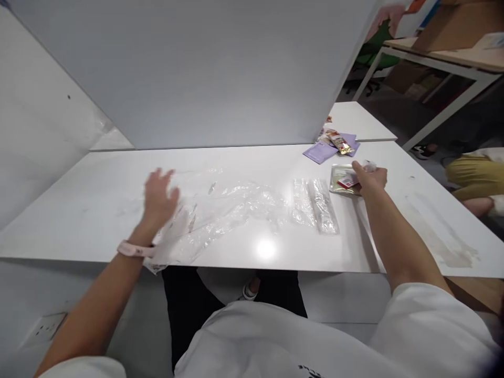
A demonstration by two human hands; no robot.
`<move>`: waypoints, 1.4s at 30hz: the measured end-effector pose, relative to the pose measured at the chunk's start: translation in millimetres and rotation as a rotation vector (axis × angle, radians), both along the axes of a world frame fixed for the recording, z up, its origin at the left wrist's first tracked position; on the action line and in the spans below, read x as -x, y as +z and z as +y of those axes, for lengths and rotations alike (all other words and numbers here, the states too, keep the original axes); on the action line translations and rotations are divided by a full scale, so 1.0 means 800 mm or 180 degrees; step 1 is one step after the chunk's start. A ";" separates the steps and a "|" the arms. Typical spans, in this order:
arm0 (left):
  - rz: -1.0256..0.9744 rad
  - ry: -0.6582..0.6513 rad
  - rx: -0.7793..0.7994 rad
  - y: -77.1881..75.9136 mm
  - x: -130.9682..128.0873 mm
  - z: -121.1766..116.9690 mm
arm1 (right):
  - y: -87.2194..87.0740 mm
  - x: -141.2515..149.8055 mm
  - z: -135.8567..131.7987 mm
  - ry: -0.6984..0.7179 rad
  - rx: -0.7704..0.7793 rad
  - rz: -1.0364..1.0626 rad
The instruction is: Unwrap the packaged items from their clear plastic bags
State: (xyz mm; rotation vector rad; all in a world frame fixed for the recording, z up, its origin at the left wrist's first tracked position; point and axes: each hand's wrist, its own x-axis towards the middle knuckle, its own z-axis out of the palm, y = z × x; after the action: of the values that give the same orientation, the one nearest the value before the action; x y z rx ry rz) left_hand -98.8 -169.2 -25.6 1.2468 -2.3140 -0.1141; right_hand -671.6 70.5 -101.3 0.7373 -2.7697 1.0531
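Note:
My left hand (158,198) hovers over the left end of a spread of crumpled clear plastic bags (220,210) on the white table (98,210); its fingers are apart and blurred by motion, holding nothing. My right hand (369,177) is closed on a small clear packet with a red and white label (343,181) at the right of the table. A folded clear bag (321,206) lies just left of that hand.
Purple sachets and a gold snack packet (334,144) lie near the grey partition board (197,73). Another person's legs in yellow shorts (476,176) are on the floor at far right. A wooden desk with cardboard boxes (452,47) stands behind.

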 end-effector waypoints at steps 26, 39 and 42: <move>0.0310 -0.1727 -0.1270 -0.039 0.276 0.134 | 0.020 -0.051 -0.044 0.0098 0.0316 -0.0262; 0.1861 -0.1815 -0.3322 -0.056 0.308 0.174 | 0.034 -0.224 0.015 0.1977 0.0567 -0.2019; 0.2953 -0.1873 -0.3944 -0.045 0.268 0.139 | 0.042 -0.235 -0.019 0.2311 0.1471 -0.3833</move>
State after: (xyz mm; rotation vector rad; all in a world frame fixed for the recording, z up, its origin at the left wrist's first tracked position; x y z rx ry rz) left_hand -313.5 -57.9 -61.9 0.5672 -1.5407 -2.0406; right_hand -483.7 55.1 -67.5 1.4005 -2.7092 2.9652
